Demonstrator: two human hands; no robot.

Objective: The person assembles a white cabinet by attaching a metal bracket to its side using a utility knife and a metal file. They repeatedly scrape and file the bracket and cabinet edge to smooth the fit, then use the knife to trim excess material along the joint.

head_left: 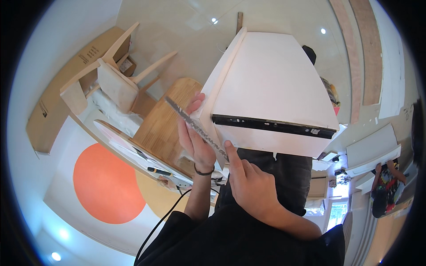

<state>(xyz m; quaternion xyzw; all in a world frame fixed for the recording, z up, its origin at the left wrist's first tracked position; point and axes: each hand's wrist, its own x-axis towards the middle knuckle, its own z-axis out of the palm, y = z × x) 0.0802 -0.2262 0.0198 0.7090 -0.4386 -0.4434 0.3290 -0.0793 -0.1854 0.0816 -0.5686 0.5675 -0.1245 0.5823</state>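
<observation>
A white drawer-like box rests on my lap, with a black metal drawer slide fixed along its near side. A long, flat file, grey and flecked with white, slants across its left edge. My right hand grips the file's near end, fingers curled, the index finger stretched forward near the box's corner. My left hand is behind the file, gripping the left edge of the box with its fingertips on the panel. The left thumb is hidden.
A wooden tabletop and a knife-like tool lie to the left. Beyond are a pale wooden chair and a cardboard box. Long boards lie on the floor at right. Another person handles a white panel.
</observation>
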